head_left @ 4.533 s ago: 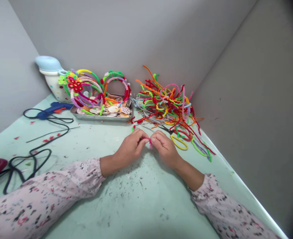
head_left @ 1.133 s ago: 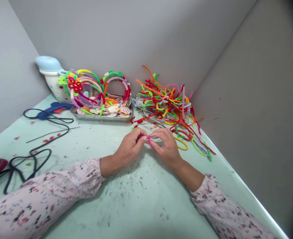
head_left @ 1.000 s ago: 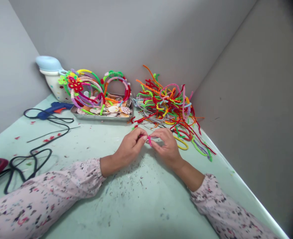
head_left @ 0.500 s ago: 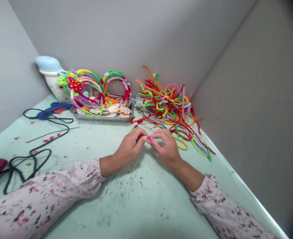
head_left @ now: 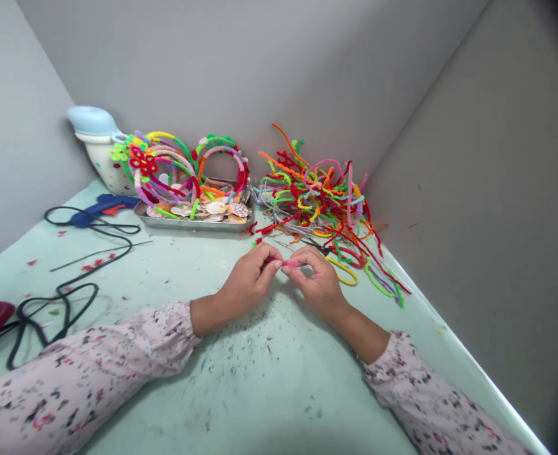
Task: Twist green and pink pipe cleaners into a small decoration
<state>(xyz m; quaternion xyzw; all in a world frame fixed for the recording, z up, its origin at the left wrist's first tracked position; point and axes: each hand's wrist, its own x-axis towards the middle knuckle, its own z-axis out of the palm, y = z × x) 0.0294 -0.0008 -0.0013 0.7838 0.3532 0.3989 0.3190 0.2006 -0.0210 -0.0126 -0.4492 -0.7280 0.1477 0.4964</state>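
Note:
Between my two hands is a short length of bright pink pipe cleaner (head_left: pixel 288 263), mostly covered by the fingers. My left hand (head_left: pixel 246 278) pinches one end with thumb and forefinger. On the other side, my right hand (head_left: pixel 317 278) is closed on the pink piece with thumb and fingertips. Both hands are held over the pale green table, their fingertips nearly meeting. Just beyond my right hand lie scissors (head_left: pixel 315 245) with dark blades, partly hidden by the pipe cleaners and the hand.
A tangled heap of coloured pipe cleaners (head_left: pixel 321 189) lies at the back right. Shells and wrapped hoops (head_left: pixel 165 167) fill a metal tray (head_left: pixel 193 225). To the left are a blue glue gun (head_left: pixel 99 208), its black cord (head_left: pixel 77 285), and a white container (head_left: pixel 105 158).
My right fingers have shifted slightly on the pink pipe cleaner, which now lies more level between the hands. More of the scissors shows. My left hand has barely moved.

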